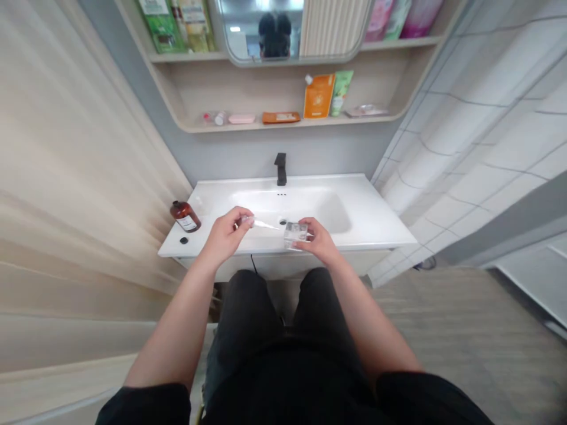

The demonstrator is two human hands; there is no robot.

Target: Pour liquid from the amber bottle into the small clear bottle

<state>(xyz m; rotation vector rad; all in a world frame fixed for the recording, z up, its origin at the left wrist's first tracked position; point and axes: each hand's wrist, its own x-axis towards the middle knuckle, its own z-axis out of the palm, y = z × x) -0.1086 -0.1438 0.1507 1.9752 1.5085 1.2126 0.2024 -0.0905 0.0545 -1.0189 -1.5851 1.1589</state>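
Observation:
In my left hand (231, 230), a thin clear dropper (266, 225) is pinched between thumb and fingers, its narrow tip pointing right. My right hand (317, 237) grips a small clear square container (294, 235) by its right side, over the front rim of the sink. The dropper's tip is close to the container's left side; whether it touches cannot be made out. Whether the container has anything inside is unclear. To the left on the counter stands an amber bottle (186, 217) with a white label. A small round black cap (183, 241) lies in front of it.
The white sink (339, 215) has a black faucet (280, 169) at its back. Above runs a shelf (248, 127) with an orange pouch (319, 96), a green tube (341, 92) and small packages. A mirror (261, 35) hangs higher. A pale curtain (80, 147) borders the left side.

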